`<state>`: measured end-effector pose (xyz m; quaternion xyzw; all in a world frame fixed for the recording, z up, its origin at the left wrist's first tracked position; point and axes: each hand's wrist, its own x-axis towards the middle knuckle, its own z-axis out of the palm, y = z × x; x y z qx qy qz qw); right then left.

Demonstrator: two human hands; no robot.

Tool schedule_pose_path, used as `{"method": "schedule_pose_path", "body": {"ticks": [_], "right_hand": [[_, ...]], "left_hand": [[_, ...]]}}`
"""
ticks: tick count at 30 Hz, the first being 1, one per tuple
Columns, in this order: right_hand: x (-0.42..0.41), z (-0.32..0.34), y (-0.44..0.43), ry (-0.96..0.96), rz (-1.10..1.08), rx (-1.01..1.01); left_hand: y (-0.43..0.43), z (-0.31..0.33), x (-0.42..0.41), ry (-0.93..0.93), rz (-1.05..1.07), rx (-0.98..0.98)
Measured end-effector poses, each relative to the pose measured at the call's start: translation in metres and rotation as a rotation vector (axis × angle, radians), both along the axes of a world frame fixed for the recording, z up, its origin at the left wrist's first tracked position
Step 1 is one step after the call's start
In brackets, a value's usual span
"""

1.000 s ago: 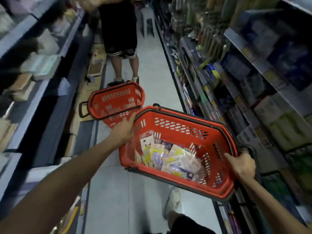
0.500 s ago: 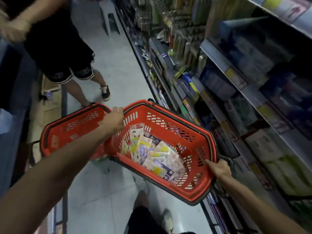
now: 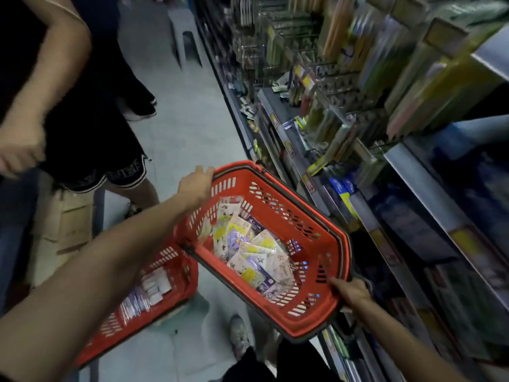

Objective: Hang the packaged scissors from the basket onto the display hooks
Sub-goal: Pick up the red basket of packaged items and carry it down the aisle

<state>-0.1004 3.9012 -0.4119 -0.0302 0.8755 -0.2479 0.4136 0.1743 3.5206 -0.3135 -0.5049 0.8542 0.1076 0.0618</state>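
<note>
Head camera is looking down a shop aisle, and much of the scene is smeared by motion. At far left another person (image 3: 91,119) in dark shorts is standing, cut off above the chest by the frame's edge; that person's hand (image 3: 19,158) is too blurred to read. Lower down, a second basket (image 3: 187,271) is sitting on the floor (image 3: 179,139), largely hidden under the wearer's left forearm, and the pale packets inside it cannot be identified. Left hand (image 3: 195,183) is grasping the far left corner of the red basket (image 3: 278,194), fingers curling over its rim. This basket is being held tilted in the air between both hands. The packaged scissors (image 3: 253,252) are lying in a loose heap on its bottom, their print unreadable. Right hand (image 3: 352,293) is gripping the near right corner, thumb lying along the rim, its fingers hidden underneath. At right, shelving (image 3: 407,172) is running along the aisle with its goods blurred, and the display hooks (image 3: 333,86) higher up are barely showing among hanging packs.
</note>
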Motion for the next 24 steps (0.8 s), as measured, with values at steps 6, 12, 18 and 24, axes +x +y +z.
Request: {"method": "schedule_pose_path", "body": {"ticks": [6,12,18,24], "right_hand": [[-0.024,-0.008,-0.109,-0.125,-0.034,-0.032],[-0.071,-0.081,-0.212,-0.279,-0.080,-0.081],[-0.080,-0.055,-0.329,-0.386,-0.116,-0.089],[-0.123,-0.102,-0.462,-0.344,-0.051,-0.086]], "left_hand": [[-0.100,-0.001,-0.034,-0.048,0.032,-0.019],[-0.194,0.012,-0.070,-0.131,0.083,-0.053],[-0.285,0.029,-0.081,-0.154,0.101,-0.105],[-0.394,0.018,-0.073,-0.164,0.177,-0.079]]}}
